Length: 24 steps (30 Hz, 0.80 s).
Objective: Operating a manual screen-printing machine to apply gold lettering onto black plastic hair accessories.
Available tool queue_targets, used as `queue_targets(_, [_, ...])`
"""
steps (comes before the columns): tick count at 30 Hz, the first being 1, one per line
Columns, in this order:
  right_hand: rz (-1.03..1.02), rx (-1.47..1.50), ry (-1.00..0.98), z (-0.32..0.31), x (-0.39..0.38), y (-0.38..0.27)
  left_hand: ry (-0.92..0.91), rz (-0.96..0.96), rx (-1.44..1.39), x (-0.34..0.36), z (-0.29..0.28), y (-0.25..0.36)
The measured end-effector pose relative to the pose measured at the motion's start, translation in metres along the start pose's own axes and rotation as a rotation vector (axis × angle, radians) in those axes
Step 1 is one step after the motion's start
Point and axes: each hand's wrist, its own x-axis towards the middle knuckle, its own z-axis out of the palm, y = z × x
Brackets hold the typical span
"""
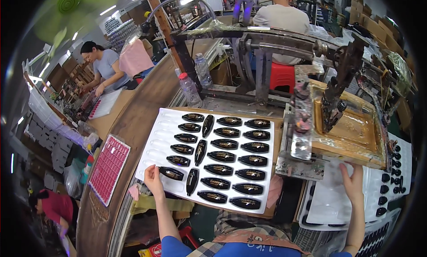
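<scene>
A white moulded tray (222, 161) lies in front of me, filled with rows of glossy black oval shells with gold print. Some slots down its left side hold no shell. My left hand (154, 180) is at the tray's left edge, its fingers pinched at the near end of a black oval shell (171, 173). To the right, my right hand (353, 182) reaches up to the front edge of a wooden printing frame (349, 153). Its thumb and fingers are spread apart over a white sheet (328, 197); the fingertips are partly hard to make out.
The printing machine's metal arm (293, 39) spans the back of the bench. Another tray with black parts (384, 189) lies at the right, partly beneath the sheet. A pink tray (110, 169) rests on the curved wooden belt (131, 101). Plastic bottles (190, 90) stand behind. Co-workers sit at left and back.
</scene>
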Motion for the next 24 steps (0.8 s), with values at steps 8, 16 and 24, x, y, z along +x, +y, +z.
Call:
queue_targets(8, [0.175, 0.063, 0.282, -0.076, -0.047, 0.023, -0.077, -0.052, 0.505, 0.004, 0.006, -0.038])
queue_targets(16, [0.402, -0.508, 0.570, -0.152, -0.124, 0.093, -0.032, 0.376, 0.736, -0.026, 0.025, 0.044])
queue_targets(24, [0.686, -0.502, 0.445, -0.167, -0.218, 0.206, -0.480, 0.217, 0.088, -0.071, 0.147, 0.115])
